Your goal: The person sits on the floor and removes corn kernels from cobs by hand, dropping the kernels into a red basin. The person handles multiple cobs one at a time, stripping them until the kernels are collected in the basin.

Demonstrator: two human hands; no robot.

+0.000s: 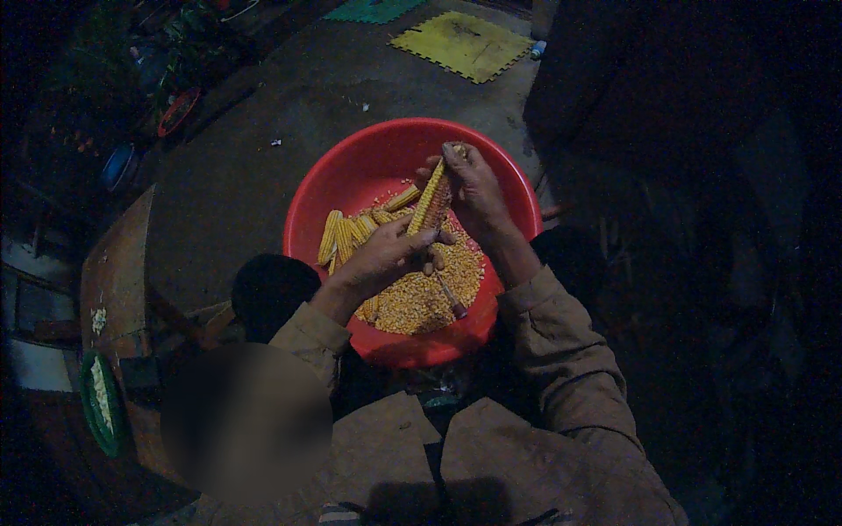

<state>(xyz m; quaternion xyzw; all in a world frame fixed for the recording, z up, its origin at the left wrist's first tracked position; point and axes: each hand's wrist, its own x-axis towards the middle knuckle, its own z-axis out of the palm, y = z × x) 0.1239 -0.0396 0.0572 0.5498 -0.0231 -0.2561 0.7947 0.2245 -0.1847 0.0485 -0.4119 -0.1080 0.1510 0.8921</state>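
My right hand is closed around the upper end of a long yellow corn cob, partly stripped to its reddish core, held slanted over a round red plastic basin. My left hand grips the cob's lower end, thumb against the kernels. In the basin lie a heap of loose yellow kernels and several whole yellow cobs. The basin rests on the grey concrete floor; a yellow foam mat lies well apart.

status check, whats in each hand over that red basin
Left hand and right hand both gripping one corn cob. Red basin holds loose kernels, whole cobs. Nothing blocking.
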